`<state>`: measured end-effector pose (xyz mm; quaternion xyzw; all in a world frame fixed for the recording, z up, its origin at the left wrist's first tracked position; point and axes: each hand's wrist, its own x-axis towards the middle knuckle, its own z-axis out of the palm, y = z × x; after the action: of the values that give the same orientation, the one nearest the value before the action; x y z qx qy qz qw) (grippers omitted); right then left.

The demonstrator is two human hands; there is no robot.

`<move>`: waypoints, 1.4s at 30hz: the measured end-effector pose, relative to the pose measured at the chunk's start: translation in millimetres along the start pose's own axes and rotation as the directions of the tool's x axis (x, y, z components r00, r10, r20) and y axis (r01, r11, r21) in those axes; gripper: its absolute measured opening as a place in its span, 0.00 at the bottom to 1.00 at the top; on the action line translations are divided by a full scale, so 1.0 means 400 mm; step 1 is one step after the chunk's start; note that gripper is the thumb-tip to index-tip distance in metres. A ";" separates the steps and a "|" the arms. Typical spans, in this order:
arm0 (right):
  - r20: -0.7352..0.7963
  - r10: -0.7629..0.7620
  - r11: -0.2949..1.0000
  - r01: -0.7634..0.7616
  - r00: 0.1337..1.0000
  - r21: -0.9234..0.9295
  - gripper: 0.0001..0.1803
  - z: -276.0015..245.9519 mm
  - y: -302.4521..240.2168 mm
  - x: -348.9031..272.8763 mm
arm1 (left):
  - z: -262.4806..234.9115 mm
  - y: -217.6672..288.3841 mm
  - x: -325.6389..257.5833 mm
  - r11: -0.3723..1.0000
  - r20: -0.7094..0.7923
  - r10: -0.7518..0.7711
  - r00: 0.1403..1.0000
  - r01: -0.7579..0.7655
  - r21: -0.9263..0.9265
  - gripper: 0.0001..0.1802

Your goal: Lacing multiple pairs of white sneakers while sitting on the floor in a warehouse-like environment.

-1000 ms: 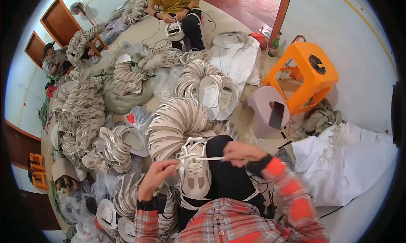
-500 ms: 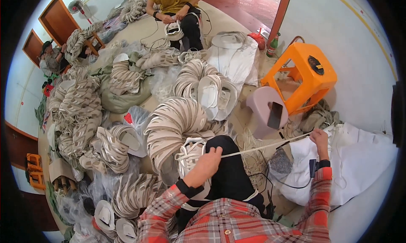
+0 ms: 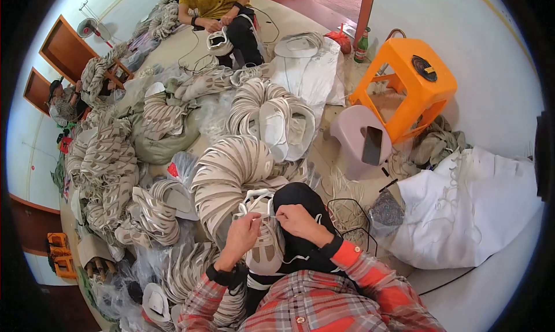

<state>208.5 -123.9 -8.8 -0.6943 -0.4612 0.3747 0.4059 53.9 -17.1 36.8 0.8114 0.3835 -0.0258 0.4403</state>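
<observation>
A beige and white shoe upper (image 3: 266,252) lies toe toward me against my black-trousered leg. Its white shoelace (image 3: 267,216) runs across the opening near the tongue. My left hand (image 3: 243,238) is closed at the upper's left side, thumb and finger pinched on the lace. From the right, my right hand (image 3: 300,222) pinches the lace too, at the inner edge of my knee. The two sets of fingertips are a short way apart above the eyelets. Exactly how the lace passes between them is too small to make out.
Stacked shoe uppers (image 3: 228,173) curve just beyond my hands, with more piles to the left. At right stand a lilac stool (image 3: 347,136) with a phone (image 3: 372,146), an orange stool (image 3: 399,78) and a white sack (image 3: 462,210). Another person (image 3: 217,20) works on an upper ahead.
My right hand has come back from far right, where it held the lace stretched out, to the upper. My left hand has shifted to the upper's left side. The view has tilted slightly.
</observation>
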 end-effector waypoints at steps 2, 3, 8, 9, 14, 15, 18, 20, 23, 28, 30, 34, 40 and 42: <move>-0.059 -0.014 0.981 0.002 0.998 -0.192 0.07 0.021 -0.001 0.008 | 0.000 -0.003 0.013 0.991 -0.018 0.043 0.999 -0.041 0.128 0.14; -0.016 0.032 0.975 -0.035 0.999 -0.221 0.07 0.026 0.000 0.011 | 0.000 -0.003 0.010 0.983 -0.020 0.053 0.998 -0.049 0.178 0.14; -0.007 0.001 0.940 -0.003 1.000 -0.341 0.07 0.037 -0.024 0.015 | -0.011 0.016 0.015 0.946 0.013 0.111 0.994 -0.110 0.305 0.13; -0.001 -0.012 0.928 0.011 1.000 -0.372 0.07 0.041 -0.028 0.017 | -0.009 0.016 0.020 0.946 0.064 0.081 0.995 -0.097 0.309 0.13; 0.017 -0.034 0.924 0.037 0.999 -0.382 0.08 0.056 -0.022 0.014 | -0.002 -0.031 0.052 0.938 0.118 0.180 0.977 -0.206 0.279 0.13; 0.025 -0.064 0.935 0.069 0.998 -0.347 0.07 0.053 -0.016 0.011 | -0.017 -0.035 0.064 0.992 0.240 0.067 0.969 -0.091 0.091 0.13; -0.031 -0.043 0.938 0.029 0.999 -0.347 0.07 0.050 -0.015 0.013 | -0.045 -0.025 0.075 0.985 0.404 0.022 0.915 0.048 -0.165 0.13; -0.045 -0.042 0.933 0.023 0.998 -0.360 0.07 0.058 -0.025 0.012 | -0.052 -0.030 0.082 0.969 0.422 0.070 0.904 0.039 -0.245 0.14; -0.077 -0.061 0.929 0.028 0.995 -0.370 0.06 0.070 -0.027 0.007 | -0.050 -0.035 0.108 0.971 0.463 0.108 0.880 0.006 -0.238 0.13; 0.023 -0.034 0.947 0.040 0.999 -0.320 0.06 0.050 -0.031 0.008 | -0.054 -0.025 0.172 0.993 0.546 0.100 0.832 -0.122 0.003 0.10; -0.035 -0.049 0.939 0.034 0.998 -0.343 0.07 0.053 -0.025 0.011 | -0.058 -0.010 0.170 0.992 0.531 0.100 0.841 -0.124 0.010 0.09; -0.022 -0.051 0.914 0.038 0.998 -0.403 0.07 0.067 -0.034 0.011 | -0.069 0.006 0.181 0.982 0.557 0.132 0.820 -0.184 0.037 0.08; 0.027 -0.074 0.881 0.078 0.997 -0.467 0.07 0.073 -0.020 0.003 | -0.049 0.022 0.183 0.882 0.557 0.080 0.827 -0.319 0.347 0.08; 0.031 -0.053 0.948 0.060 0.998 -0.313 0.08 0.060 0.017 0.004 | -0.055 0.021 0.165 0.737 0.477 0.204 0.855 -0.455 0.499 0.09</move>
<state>189.8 -118.8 -24.6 -0.7322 -0.5391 0.2926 0.2959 99.3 36.2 31.1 0.9412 0.1063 -0.2264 0.2273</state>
